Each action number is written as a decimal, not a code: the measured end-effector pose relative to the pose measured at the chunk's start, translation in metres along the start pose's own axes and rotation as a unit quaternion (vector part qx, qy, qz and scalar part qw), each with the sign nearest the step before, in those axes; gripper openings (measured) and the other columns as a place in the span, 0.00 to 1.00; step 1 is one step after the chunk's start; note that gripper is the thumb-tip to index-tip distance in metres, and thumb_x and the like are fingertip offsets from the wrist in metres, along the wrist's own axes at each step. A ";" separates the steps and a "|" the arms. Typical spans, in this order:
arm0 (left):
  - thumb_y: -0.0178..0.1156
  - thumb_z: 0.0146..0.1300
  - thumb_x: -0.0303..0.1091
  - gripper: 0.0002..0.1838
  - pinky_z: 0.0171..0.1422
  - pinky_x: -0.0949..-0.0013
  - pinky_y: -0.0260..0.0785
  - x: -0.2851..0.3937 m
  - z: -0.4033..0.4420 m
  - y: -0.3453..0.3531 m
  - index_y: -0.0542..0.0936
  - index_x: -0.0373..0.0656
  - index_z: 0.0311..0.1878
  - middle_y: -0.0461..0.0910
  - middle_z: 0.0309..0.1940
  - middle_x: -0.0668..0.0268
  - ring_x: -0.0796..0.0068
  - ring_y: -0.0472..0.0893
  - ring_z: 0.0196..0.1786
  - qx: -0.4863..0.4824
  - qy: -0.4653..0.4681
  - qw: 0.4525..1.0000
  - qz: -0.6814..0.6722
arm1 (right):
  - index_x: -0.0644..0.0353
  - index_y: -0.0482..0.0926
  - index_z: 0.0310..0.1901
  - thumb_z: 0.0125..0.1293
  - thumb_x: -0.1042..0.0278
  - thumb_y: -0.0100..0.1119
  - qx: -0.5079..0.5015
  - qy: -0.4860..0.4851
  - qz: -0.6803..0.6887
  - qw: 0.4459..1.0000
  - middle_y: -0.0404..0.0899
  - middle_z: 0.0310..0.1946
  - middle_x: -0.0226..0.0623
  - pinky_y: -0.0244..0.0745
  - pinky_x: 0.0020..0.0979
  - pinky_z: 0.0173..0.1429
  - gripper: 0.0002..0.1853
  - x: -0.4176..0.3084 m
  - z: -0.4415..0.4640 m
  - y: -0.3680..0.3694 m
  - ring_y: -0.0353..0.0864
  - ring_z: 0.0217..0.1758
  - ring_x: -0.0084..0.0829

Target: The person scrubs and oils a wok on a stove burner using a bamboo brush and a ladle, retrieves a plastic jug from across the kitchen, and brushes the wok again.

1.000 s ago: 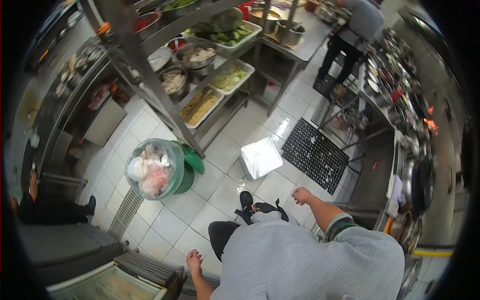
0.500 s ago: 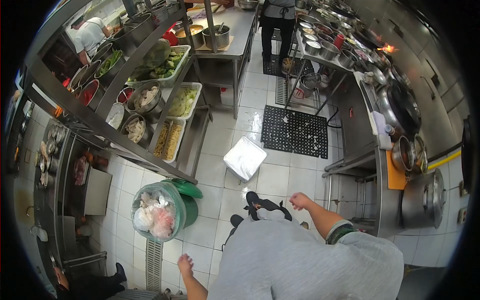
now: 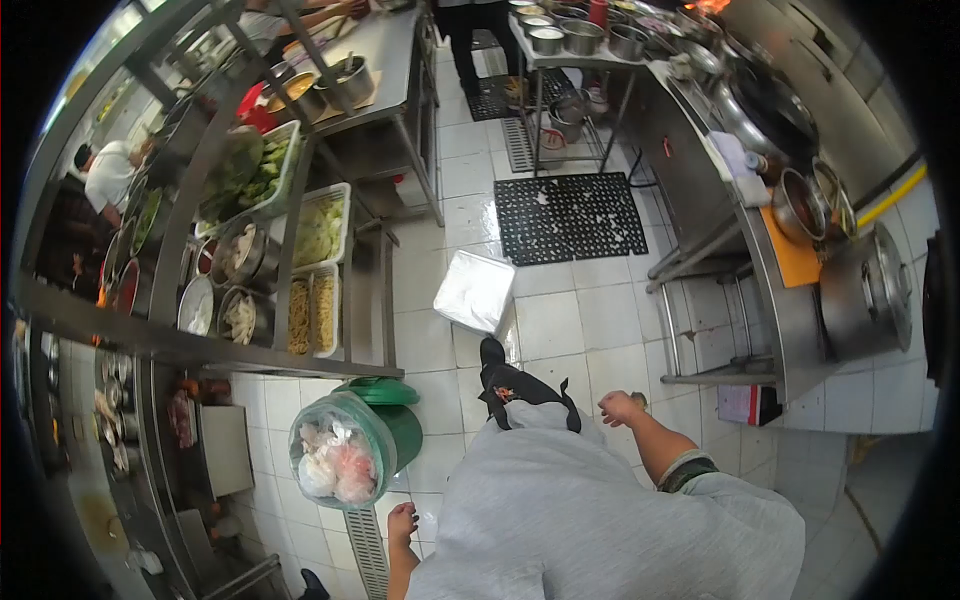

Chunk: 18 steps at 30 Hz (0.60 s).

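Note:
My left hand (image 3: pixel 402 522) hangs low by my side with loosely curled fingers, nothing visible in it. The green bin (image 3: pixel 402 440) is the nearest thing to it, its liner bag filled with knotted plastic bags (image 3: pixel 338 468). On my other side, my right hand (image 3: pixel 620 408) is also curled and seems to hold nothing, out over the tiled floor. Ahead of my foot stands a low, square, stool-like piece (image 3: pixel 476 292) with a shiny silvery covering. Neither hand touches anything.
A metal rack with vegetable baskets (image 3: pixel 318 228) stands left. A perforated black mat (image 3: pixel 572 218) lies ahead. Along the right runs a steel counter with a large lidded pot (image 3: pixel 868 290). A person in dark trousers (image 3: pixel 478 50) stands at the far end.
I have moved forward, so the silver-covered piece is now close to my shoe. The bin has shifted rightward in view. Both hands stay curled, swinging slightly at my sides.

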<state>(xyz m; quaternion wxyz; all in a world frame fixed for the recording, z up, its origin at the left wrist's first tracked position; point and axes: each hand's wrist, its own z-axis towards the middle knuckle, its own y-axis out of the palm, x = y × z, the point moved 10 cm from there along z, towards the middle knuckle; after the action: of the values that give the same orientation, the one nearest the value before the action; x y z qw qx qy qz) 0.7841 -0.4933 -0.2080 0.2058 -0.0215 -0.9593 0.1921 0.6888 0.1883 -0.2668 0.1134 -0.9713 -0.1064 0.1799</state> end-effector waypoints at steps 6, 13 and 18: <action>0.61 0.70 0.42 0.12 0.35 0.65 0.73 0.042 0.020 -0.009 0.82 0.46 0.49 0.82 0.39 0.69 0.69 0.83 0.38 0.008 0.016 0.999 0.034 | 0.60 0.82 0.46 0.69 0.60 0.59 -0.003 -0.029 0.031 0.999 0.85 0.36 0.38 0.84 0.37 0.31 0.13 -0.016 0.008 0.014 0.88 0.32 0.34; 0.61 0.71 0.44 0.12 0.39 0.65 0.73 0.116 0.009 0.022 0.81 0.48 0.49 0.82 0.39 0.71 0.71 0.83 0.39 0.034 0.049 0.998 -0.028 | 0.61 0.80 0.53 0.71 0.58 0.60 -0.021 0.020 -0.037 0.999 0.86 0.42 0.43 0.85 0.39 0.34 0.17 -0.020 0.020 -0.027 0.89 0.35 0.37; 0.61 0.71 0.45 0.14 0.38 0.65 0.74 0.125 0.004 0.083 0.82 0.48 0.51 0.83 0.40 0.70 0.70 0.84 0.40 -0.026 0.138 0.987 0.073 | 0.61 0.80 0.54 0.72 0.58 0.59 -0.007 0.008 -0.017 1.000 0.85 0.44 0.44 0.84 0.40 0.35 0.16 -0.083 0.065 -0.090 0.89 0.38 0.37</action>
<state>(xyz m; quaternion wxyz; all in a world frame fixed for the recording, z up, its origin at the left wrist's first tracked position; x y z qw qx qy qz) 0.6656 -0.4032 -0.1941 0.3212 -0.1232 -0.9221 0.1772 0.5736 0.2651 -0.2752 0.1102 -0.9716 -0.1232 0.1691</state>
